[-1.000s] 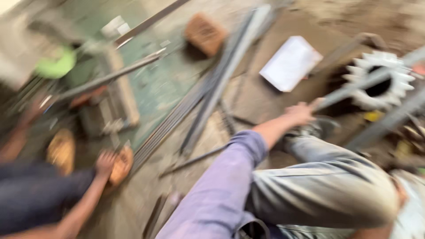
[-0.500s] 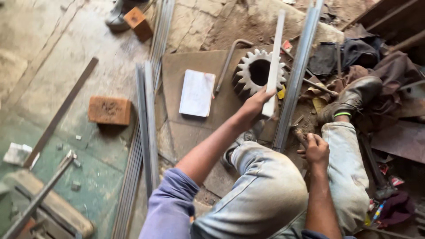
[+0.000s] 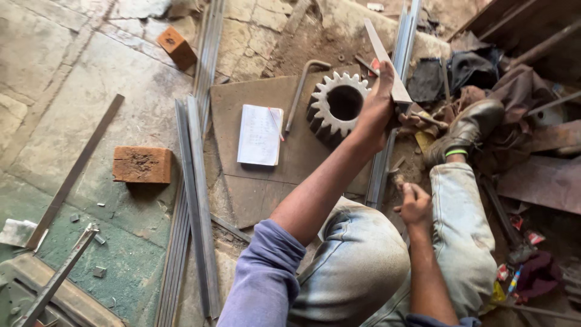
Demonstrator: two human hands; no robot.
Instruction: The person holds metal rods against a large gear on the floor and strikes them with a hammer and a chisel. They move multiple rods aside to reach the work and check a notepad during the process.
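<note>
The left hand (image 3: 376, 104) is gripping a flat metal strip (image 3: 387, 63), stiff and sharp-edged, near its lower end; the right hand (image 3: 416, 204) is probably clutching a small tool.

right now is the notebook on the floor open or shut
Open. The notebook lies flat on the brown board beside the big gear, a lined white page facing up with a red pen resting on it.
</note>
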